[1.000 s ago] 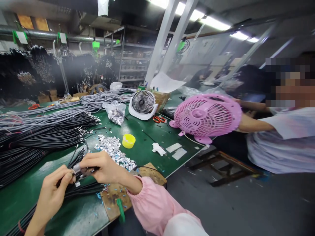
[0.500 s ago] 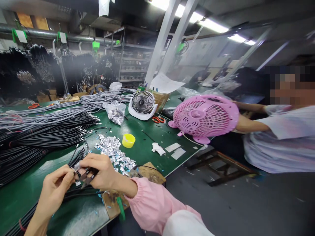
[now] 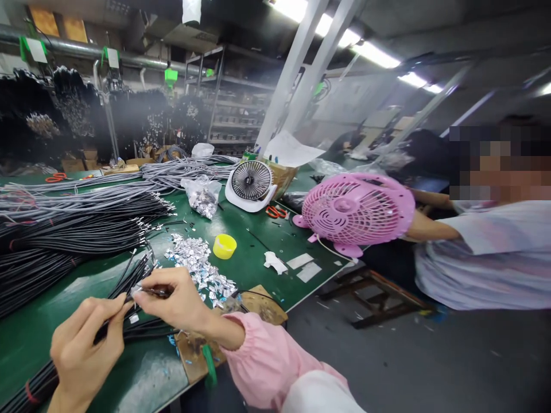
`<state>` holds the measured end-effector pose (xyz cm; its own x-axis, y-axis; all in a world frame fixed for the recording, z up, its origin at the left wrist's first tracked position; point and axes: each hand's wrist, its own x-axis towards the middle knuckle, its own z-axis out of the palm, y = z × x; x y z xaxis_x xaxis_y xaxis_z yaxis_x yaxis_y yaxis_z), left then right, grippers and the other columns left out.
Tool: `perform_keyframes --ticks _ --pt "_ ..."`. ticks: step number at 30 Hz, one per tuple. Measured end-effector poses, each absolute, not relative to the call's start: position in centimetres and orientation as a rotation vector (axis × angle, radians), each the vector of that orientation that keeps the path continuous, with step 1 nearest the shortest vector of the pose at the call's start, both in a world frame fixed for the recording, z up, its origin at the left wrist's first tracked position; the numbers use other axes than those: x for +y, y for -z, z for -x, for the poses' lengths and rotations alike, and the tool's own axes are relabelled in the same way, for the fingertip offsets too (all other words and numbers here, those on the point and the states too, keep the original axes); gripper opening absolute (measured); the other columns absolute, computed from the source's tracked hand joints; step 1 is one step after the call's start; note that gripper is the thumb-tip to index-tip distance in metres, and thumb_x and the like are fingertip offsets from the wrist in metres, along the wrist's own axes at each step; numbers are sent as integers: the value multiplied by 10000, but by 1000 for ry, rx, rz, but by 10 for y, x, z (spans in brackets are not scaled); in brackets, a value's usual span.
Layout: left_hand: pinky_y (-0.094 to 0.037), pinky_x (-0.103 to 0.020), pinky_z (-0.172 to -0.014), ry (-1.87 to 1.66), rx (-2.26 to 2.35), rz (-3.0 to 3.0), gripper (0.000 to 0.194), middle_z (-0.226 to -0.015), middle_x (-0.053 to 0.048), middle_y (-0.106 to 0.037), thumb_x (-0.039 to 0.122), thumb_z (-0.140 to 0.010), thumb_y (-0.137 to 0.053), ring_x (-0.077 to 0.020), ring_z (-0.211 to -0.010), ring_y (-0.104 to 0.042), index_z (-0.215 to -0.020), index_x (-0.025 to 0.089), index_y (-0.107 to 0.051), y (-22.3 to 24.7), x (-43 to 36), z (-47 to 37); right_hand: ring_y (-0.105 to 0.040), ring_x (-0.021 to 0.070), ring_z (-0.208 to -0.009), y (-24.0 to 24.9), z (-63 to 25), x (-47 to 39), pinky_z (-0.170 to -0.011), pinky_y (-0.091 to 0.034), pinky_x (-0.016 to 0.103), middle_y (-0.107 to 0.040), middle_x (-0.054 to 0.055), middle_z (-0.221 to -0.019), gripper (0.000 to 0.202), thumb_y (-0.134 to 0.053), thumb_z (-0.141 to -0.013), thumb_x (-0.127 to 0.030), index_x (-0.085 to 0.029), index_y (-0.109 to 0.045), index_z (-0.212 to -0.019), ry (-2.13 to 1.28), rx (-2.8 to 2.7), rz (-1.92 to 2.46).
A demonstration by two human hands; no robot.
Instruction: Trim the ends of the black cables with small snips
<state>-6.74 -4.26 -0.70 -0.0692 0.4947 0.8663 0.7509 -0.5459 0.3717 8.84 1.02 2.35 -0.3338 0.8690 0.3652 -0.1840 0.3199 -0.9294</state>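
Note:
My left hand (image 3: 88,338) pinches a black cable (image 3: 125,299) near its end, between thumb and forefinger. Against that end, my right hand (image 3: 178,301) closes its thumb and fingertips on a small silvery foil piece (image 3: 136,288). A dark slim tool (image 3: 159,291) also lies in the right hand, mostly covered by the fingers, so its kind is unclear. Loose black cables (image 3: 140,272) fan out behind the hands, and more run beneath them. Beyond the right hand spreads a pile of silvery foil pieces (image 3: 200,267).
Bundled black cables (image 3: 86,229) and grey cables (image 3: 172,172) cover the left of the green table (image 3: 245,269). A yellow ring-shaped tub (image 3: 224,246), a white fan (image 3: 251,186), orange-handled scissors (image 3: 276,212) and a pink fan (image 3: 357,209) stand or lie beyond. A co-worker (image 3: 486,252) sits at right.
My left hand has turned and shifted slightly left, its back now more in view. My right fingers have closed in at the cable end; the dark tool's blade-like part no longer shows below them.

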Motion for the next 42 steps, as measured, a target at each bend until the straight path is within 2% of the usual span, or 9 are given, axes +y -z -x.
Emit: perform_keyframes --ticks 14,17,20,22,27,30,34,39,42 --pt "-447 -213 -558 1861 -1664 2106 156 -671 36 -638 273 -888 -617 -122 -589 -573 -756 252 -697 -4 -38 60 -312 62 -476 -28 -86 12 -410 -231 184 -345 -84 -471 211 -629 -622 -123 -183 -480 -485 -1367 -1456 852" --pt "-435 -217 -476 1868 -1785 2250 285 -594 22 -607 405 -883 -610 -128 -514 -541 -666 236 -687 -11 -36 66 -445 81 -513 -18 -90 22 -456 -336 189 -492 -54 -530 151 -670 -707 -157 -174 -600 -575 -963 -1752 746" --pt "-339 -224 -344 1767 -1985 2518 529 -446 24 -481 611 -837 -597 -113 -385 -415 -480 221 -595 -26 -32 72 -619 106 -669 -12 -106 32 -562 -440 212 -736 40 -825 147 -610 -912 -226 -151 -736 -900 -332 -2137 347" --pt "-256 -226 -301 1687 -2128 2646 617 -389 34 -390 711 -751 -632 -93 -344 -315 -400 213 -544 -33 -30 75 -627 103 -683 -12 -117 33 -568 -434 239 -765 28 -920 225 -500 -1009 -191 -172 -718 -1060 63 -2268 224" --pt "-187 -195 -318 1858 -2412 2408 636 -390 67 -315 761 -643 -707 -58 -357 -248 -426 193 -519 -26 -23 70 -640 132 -782 -17 -123 21 -553 -403 291 -754 46 -968 264 -458 -1030 -108 -169 -708 -967 582 -2209 310" --pt "-235 -186 -323 2133 -2413 2155 663 -420 82 -321 838 -620 -670 -61 -369 -279 -511 198 -537 -18 -20 62 -646 152 -774 -12 -113 23 -550 -388 294 -747 71 -900 244 -466 -1023 -112 -162 -699 -971 466 -2241 435" --pt "-233 -176 -330 2435 -2241 1993 668 -464 104 -297 861 -638 -646 -48 -378 -253 -580 210 -510 -21 -20 59 -631 136 -650 -7 -103 38 -557 -409 244 -693 18 -713 118 -642 -896 -165 -181 -733 -823 -150 -2192 846" --pt "-336 -165 -360 2469 -2082 1969 615 -464 72 -445 800 -646 -720 -54 -393 -376 -646 193 -617 -25 -23 65 -662 130 -686 -15 -100 48 -624 -501 217 -737 11 -791 270 -668 -772 -44 -177 -795 -970 -376 -2008 973" --pt "-457 -183 -401 2389 -2057 1981 603 -491 41 -572 793 -587 -764 -89 -419 -510 -641 199 -675 -22 -22 66 -657 124 -659 -18 -97 43 -581 -506 215 -749 25 -820 189 -728 -791 -135 -172 -804 -960 -621 -1864 877"
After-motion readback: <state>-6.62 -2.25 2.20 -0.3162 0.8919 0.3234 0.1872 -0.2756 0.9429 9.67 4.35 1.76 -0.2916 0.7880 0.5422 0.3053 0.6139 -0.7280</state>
